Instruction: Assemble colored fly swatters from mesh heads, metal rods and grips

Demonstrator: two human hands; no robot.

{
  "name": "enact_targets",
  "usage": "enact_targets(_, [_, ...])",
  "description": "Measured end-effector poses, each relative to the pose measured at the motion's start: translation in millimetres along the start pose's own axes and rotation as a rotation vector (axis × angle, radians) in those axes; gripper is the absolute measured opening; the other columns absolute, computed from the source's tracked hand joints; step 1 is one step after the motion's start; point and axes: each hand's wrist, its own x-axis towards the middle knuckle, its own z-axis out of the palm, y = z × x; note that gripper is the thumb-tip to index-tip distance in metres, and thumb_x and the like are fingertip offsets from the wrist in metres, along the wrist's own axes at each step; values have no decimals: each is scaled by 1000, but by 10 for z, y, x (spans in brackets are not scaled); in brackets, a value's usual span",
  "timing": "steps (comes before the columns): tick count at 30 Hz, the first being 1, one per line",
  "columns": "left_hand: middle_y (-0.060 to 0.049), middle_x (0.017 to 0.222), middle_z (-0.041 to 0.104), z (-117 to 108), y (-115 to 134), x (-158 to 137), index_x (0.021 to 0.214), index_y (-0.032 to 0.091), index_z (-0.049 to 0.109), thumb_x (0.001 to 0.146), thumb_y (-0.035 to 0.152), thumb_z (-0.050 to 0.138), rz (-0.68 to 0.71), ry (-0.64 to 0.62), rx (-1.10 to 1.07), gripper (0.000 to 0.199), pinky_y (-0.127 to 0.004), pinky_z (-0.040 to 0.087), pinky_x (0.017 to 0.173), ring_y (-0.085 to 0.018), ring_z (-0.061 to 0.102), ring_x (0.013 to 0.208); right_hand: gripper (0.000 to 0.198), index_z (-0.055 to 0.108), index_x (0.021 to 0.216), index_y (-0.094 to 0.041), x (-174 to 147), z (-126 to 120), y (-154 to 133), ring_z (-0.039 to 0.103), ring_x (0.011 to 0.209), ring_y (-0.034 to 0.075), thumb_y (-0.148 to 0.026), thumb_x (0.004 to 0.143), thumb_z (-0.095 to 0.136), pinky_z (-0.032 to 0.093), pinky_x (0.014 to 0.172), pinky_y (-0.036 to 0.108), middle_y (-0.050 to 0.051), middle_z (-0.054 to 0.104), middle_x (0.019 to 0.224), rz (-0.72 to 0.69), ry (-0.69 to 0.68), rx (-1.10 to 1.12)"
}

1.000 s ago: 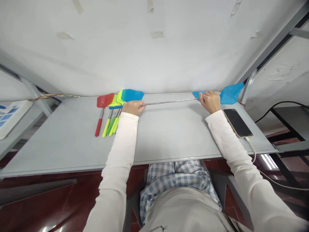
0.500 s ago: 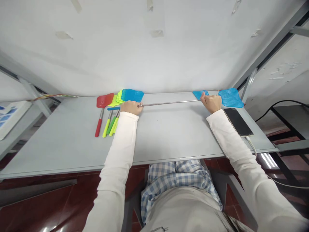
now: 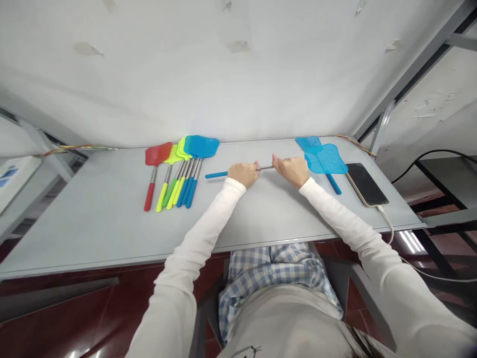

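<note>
Both my hands grip one blue telescopic fly swatter [image 3: 327, 159] held sideways above the table. My left hand [image 3: 244, 174] is closed around it where the blue handle meets the metal rod. My right hand [image 3: 291, 170] is closed on the rod close to the blue mesh head; only a short length of rod shows between the hands. Another blue fly swatter [image 3: 308, 143] lies behind, partly covered by the held one's head. To the left lies a row of fly swatters: a red one [image 3: 158, 154], several yellow and green ones [image 3: 172, 155], and blue ones [image 3: 203, 146] with overlapping heads.
The grey table [image 3: 112, 223] stands against a white wall. A phone [image 3: 367, 184] with a white charging cable [image 3: 387, 223] lies at the right. Thin wires [image 3: 85, 147] run along the back left, and metal frame posts [image 3: 383, 124] rise at both sides.
My hands have come much closer together, and the exposed rod between them is far shorter. The swatter's head has moved left with my right hand, and the swatters at the left are less covered.
</note>
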Motion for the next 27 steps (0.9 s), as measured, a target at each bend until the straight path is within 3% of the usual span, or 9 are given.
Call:
enact_targets(3, [-21,84,71,-4,148,-44,93,10,76,95,36,26,17,8,-10,56,-36,43,70,-29,69,83,61,70,66,-13,-45,47,-169,53,50,14,-41,98,27,23,52,26,13,64,56,-15,13,30])
enact_targets(7, [-21,84,71,-34,111,-29,93,11,76,95,37,27,4,10,2,55,-36,42,69,-29,68,82,58,70,73,-14,-23,56,-182,57,56,15,-40,100,25,27,55,26,12,66,61,-45,-34,43])
enact_targets(11, [-19,89,72,-82,-4,18,100,16,74,95,39,30,-29,9,23,50,-35,40,69,-28,68,86,45,68,93,-14,17,1,-121,62,93,24,-41,99,31,40,78,34,16,69,90,-295,32,66])
enact_targets(15, [-16,90,72,-97,-71,25,103,20,72,95,41,34,-40,20,6,44,-32,37,67,-26,66,86,35,58,119,-14,-45,-73,-173,41,132,29,-31,95,40,31,104,46,17,56,129,-407,125,94])
enact_targets(19, [-15,91,70,-39,-176,49,101,21,70,95,38,34,-3,52,-1,41,-32,35,67,-25,64,87,44,47,134,-14,-71,-117,-147,32,139,28,-19,90,40,28,109,50,15,45,142,-361,153,105])
enact_targets(23, [-15,89,68,23,-311,110,93,23,70,95,39,30,14,129,-54,43,-35,36,71,-26,60,90,38,59,121,-16,27,-72,105,32,137,33,-19,84,50,26,105,56,15,47,139,-279,197,59])
enact_targets(27, [-16,81,67,31,-364,141,83,23,70,94,39,27,17,168,-87,47,-35,35,68,-25,59,83,25,72,90,-17,135,27,320,48,110,32,-30,87,52,32,89,48,15,62,104,-299,110,-9])
